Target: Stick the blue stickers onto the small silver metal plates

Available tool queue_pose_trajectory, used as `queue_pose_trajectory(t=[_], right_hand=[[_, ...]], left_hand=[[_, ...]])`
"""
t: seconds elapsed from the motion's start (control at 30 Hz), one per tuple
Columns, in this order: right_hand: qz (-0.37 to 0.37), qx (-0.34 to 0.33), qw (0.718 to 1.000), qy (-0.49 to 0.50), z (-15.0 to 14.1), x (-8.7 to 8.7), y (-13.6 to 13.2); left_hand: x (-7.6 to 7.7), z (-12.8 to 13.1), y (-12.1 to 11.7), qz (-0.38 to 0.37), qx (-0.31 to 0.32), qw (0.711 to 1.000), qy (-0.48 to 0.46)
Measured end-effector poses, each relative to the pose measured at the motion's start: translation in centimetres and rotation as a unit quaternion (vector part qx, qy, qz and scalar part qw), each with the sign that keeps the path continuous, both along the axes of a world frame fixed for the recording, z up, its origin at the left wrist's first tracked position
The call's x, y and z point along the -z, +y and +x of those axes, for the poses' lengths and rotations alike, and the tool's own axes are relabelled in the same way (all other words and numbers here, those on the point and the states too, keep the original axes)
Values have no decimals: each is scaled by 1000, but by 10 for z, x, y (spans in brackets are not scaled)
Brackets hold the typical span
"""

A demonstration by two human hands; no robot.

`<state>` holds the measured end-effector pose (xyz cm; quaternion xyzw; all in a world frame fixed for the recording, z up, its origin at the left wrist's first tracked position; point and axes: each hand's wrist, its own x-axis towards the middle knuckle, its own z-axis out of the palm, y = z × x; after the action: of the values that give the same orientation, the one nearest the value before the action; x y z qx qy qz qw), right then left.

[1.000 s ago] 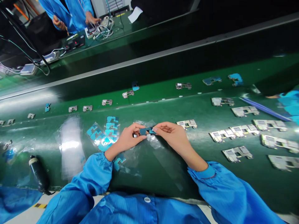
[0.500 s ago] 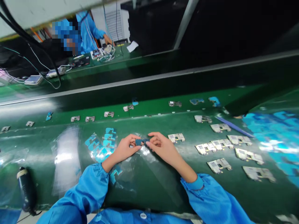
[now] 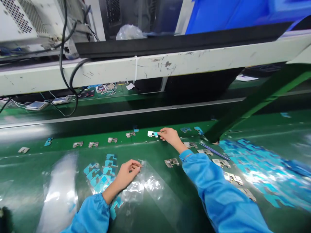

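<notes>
Remote notes, head view. The green desk (image 3: pixel 148 150) fills most of my lower view. On its right lies a broad spread of blue cut-out film pieces (image 3: pixel 257 174); on its left, a flat stack of clear plastic sheets (image 3: pixel 60 184), well apart, which I take as sorting by kind. Crumpled clear plastic film (image 3: pixel 154 186) lies just beside my left hand (image 3: pixel 126 173); that grip is loosely curled, and I cannot tell whether it pinches the film's edge. My right hand (image 3: pixel 171 137) reaches to the far side, its grip pinching a small white-and-blue circuit board (image 3: pixel 152 133) by the right end, likely to leave most of its face untouched. The board is level with the spaced row of small grey circuit boards (image 3: pixel 93 144); contact with the surface is unclear.
</notes>
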<state>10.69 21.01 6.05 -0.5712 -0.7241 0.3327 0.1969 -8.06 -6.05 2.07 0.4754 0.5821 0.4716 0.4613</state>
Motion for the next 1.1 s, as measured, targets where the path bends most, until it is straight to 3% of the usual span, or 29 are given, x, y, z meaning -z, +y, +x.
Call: queue_pose_trajectory(t=[0.07, 0.13, 0.27, 0.37, 0.47, 0.6, 0.73, 0.87, 1.0, 1.1], right_hand=[[45, 44, 995, -73, 2, 3, 11], [73, 91, 983, -144, 9, 6, 14], [86, 110, 963, -233, 21, 16, 10], [98, 106, 955, -260, 25, 21, 7], [98, 117, 950, -273, 26, 24, 9], [117, 125, 947, -270, 19, 24, 14], [133, 122, 950, -255, 16, 15, 16], [150, 95, 952, -250, 31, 7, -14], [214, 25, 940, -263, 54, 21, -64], [263, -4, 928, -263, 72, 42, -78]], left_hand=[[-2, -2, 5, 16, -27, 999, 21], [-7, -10, 22, 35, -59, 992, 109], [-17, -39, 90, 35, -133, 942, 307], [-13, -61, 138, 9, -156, 919, 362], [-5, -69, 160, 1, -142, 907, 396], [-7, -50, 156, 25, -123, 897, 423], [-6, 9, 142, 75, -56, 895, 436], [3, 59, 141, 104, 31, 893, 437], [-3, 59, 125, 95, 29, 894, 436], [-11, 40, 78, 76, 56, 885, 456]])
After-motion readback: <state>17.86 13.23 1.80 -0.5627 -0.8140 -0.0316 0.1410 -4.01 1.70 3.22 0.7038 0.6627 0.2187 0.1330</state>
